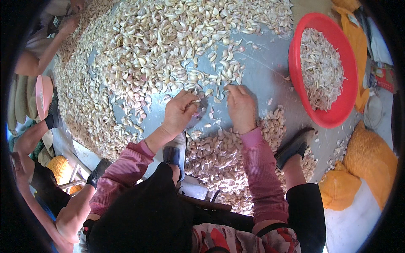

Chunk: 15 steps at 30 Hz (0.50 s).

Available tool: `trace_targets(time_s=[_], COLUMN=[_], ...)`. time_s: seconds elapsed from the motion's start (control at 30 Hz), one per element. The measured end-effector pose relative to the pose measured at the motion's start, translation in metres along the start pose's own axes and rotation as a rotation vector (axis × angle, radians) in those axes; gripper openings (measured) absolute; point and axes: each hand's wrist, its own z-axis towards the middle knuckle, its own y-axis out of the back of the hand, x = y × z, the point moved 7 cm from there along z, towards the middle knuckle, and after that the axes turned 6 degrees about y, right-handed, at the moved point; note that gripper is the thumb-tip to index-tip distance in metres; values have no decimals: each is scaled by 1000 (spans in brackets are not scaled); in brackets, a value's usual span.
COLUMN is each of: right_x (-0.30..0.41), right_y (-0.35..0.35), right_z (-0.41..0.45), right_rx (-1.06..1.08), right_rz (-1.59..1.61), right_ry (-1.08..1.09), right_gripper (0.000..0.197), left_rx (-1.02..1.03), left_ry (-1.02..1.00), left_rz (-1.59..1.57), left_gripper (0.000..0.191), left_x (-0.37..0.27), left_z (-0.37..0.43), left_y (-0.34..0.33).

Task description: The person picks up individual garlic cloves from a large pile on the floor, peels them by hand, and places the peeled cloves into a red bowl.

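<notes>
My left hand (179, 111) is curled over the metal surface (265, 68), with a pale bit of garlic (196, 101) showing between its thumb and fingers. To its right, my right hand (241, 109) points its bent fingers at a few loose cloves; its palm faces down, and whether anything is pinched at its fingertips is hidden. A broad heap of unpeeled garlic cloves (152, 47) spreads in front of both hands. Beneath my forearms, between my feet, lies a second pile of cloves (218, 155). Scattered purple-tinged cloves lie between and beside the hands.
A red plastic basin (351, 91) full of garlic skins (321, 69) stands at the right. Orange sacks (368, 158) lie beyond it. At the left, another person's arm (52, 52) reaches to the heap, near a pink basin (45, 95). My shoes (292, 147) flank the nearer pile.
</notes>
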Motion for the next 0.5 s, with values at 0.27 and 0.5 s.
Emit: trace_targets(time_s=[0.27, 0.5], right_x=[-13, -17], right_y=[9, 16], right_z=[0, 11], right_rx=[-34, -85], right_rz=[-10, 51], right_ry=[-29, -5], right_gripper=[18, 15], left_rx=[105, 110], left_ry=[-599, -537], left_rz=[511, 601], left_gripper=[30, 22], left_x=[-62, -45], left_z=[41, 30], left_y=[-37, -54])
